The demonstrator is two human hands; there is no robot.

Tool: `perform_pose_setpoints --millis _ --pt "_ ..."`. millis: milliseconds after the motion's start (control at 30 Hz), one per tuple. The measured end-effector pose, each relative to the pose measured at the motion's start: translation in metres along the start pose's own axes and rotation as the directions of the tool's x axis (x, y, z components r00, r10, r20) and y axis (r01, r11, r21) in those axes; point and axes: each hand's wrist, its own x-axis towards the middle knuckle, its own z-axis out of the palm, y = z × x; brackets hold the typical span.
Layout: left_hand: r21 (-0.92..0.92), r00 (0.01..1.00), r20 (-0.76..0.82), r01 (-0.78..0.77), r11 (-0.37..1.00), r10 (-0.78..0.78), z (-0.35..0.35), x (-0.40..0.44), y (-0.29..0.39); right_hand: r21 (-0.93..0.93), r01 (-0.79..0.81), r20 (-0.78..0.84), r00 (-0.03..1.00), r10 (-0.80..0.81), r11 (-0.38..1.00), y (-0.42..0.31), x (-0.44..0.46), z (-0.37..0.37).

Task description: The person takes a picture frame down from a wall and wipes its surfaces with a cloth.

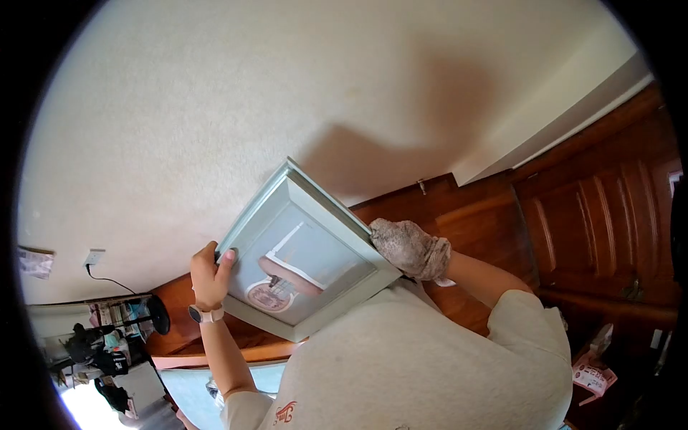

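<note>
A framed picture [247,222] with a pale green frame is tilted in front of my body, between a wall and my shirt. Behind its clear front, the print shows a round pinkish shape and a white line. My left hand [209,278] grips the frame's left edge, thumb on the front and fingers mostly behind; a watch is on that wrist. My right hand is covered to the wrist by a grey-brown fabric mitt or cloth [410,249]. It touches the frame's right edge, and its fingers are hidden inside the fabric.
Ahead rises a pale wall [179,107], with a wooden floor [473,229] below. A wooden door [602,222] stands at right, near a pink package [593,374]. To the left are an outlet [94,257] with a black cord, a black fan [158,314] and cluttered shelves [118,319].
</note>
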Motion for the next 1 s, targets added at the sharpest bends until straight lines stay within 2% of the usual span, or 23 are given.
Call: perform_pose_setpoints --millis 33,67,133,167,200,233,267,300,333,400,433,500,533,600,633,667,700,733,833,867,933,1000 --pt "-0.005 0.999 -0.013 -0.043 0.999 0.043 -0.004 0.003 0.003 -0.109 0.027 -0.024 0.999 -0.030 0.994 -0.007 0.008 -0.003" --pt "-0.001 0.999 -0.016 -0.048 0.999 0.048 -0.007 0.006 0.007 -0.109 0.030 -0.030 0.999 -0.034 0.994 -0.012 0.020 -0.005" --pt "0.054 0.996 0.004 -0.092 0.994 0.092 -0.014 0.010 0.016 -0.153 0.234 -0.338 0.901 -0.273 0.960 -0.024 0.043 -0.006" --pt "0.054 0.994 0.003 -0.106 0.993 0.106 -0.015 0.011 0.017 -0.174 0.084 -0.247 0.961 -0.126 0.981 -0.044 0.047 -0.022" --pt "0.052 0.994 -0.004 -0.110 0.993 0.111 -0.017 0.012 0.020 -0.182 0.086 -0.249 0.960 -0.131 0.980 -0.054 0.058 -0.030" --pt "0.058 0.993 0.000 -0.121 0.991 0.121 -0.019 0.013 0.023 0.407 0.128 -0.278 0.960 -0.010 0.904 -0.063 0.072 -0.035" --pt "0.064 0.992 0.011 -0.128 0.990 0.128 -0.022 0.013 0.025 0.662 0.137 -0.254 0.966 0.048 0.737 -0.069 0.081 -0.041" --pt "0.065 0.992 0.011 -0.126 0.990 0.126 -0.024 0.013 0.026 0.854 0.146 -0.228 0.968 0.106 0.500 -0.075 0.090 -0.047" --pt "0.087 0.992 0.013 -0.129 0.988 0.128 -0.026 0.013 0.029 0.537 0.235 -0.350 0.936 -0.040 0.810 -0.079 0.095 -0.055" --pt "0.110 0.991 0.006 -0.131 0.985 0.132 -0.028 0.012 0.030 0.105 0.291 -0.394 0.890 -0.229 0.951 -0.091 0.101 -0.062" --pt "0.116 0.994 -0.011 -0.110 0.987 0.112 -0.025 0.010 0.029 -0.284 0.256 -0.358 0.866 -0.350 0.924 -0.096 0.103 -0.060" --pt "0.122 0.996 -0.031 -0.077 0.990 0.081 -0.024 0.006 0.027 -0.627 0.203 -0.269 0.850 -0.454 0.752 -0.099 0.109 -0.055" --pt "0.157 0.993 -0.055 -0.100 0.983 0.109 -0.023 0.004 0.028 -0.704 0.078 -0.151 0.955 -0.256 0.706 -0.096 0.112 -0.048" --pt "0.189 0.990 -0.075 -0.101 0.977 0.117 -0.024 0.003 0.028 -0.781 -0.006 -0.031 0.999 -0.029 0.624 -0.090 0.114 -0.038" --pt "0.208 0.986 -0.079 -0.128 0.970 0.148 -0.025 0.003 0.030 -0.599 0.096 -0.234 0.929 -0.288 0.795 -0.085 0.107 -0.036" --pt "0.224 0.981 -0.083 -0.153 0.962 0.175 -0.026 0.003 0.031 -0.401 0.265 -0.470 0.762 -0.445 0.877 -0.083 0.101 -0.036" --pt "0.254 0.979 -0.080 -0.162 0.953 0.188 -0.027 0.004 0.031 -0.190 0.106 -0.456 0.871 -0.183 0.976 -0.096 0.096 -0.038" --pt "0.251 0.979 -0.088 -0.155 0.955 0.182 -0.029 0.004 0.032 -0.196 0.111 -0.449 0.873 -0.190 0.974 -0.093 0.094 -0.034" --pt "0.282 0.976 -0.085 -0.170 0.944 0.201 -0.030 0.004 0.032 -0.009 0.142 -0.557 0.821 -0.123 0.990 -0.071 0.081 -0.014" --pt "0.284 0.975 -0.087 -0.172 0.943 0.204 -0.031 0.002 0.033 0.106 -0.067 -0.472 0.875 0.109 0.992 -0.072 0.067 -0.006" --pt "0.241 0.994 -0.071 -0.068 0.968 0.088 -0.029 -0.002 0.033 0.145 -0.235 -0.351 0.896 0.272 0.961 -0.051 0.031 0.017" --pt "0.238 0.995 -0.072 -0.056 0.970 0.075 -0.030 -0.004 0.037 0.092 -0.184 -0.334 0.920 0.204 0.979 -0.030 0.001 0.031"
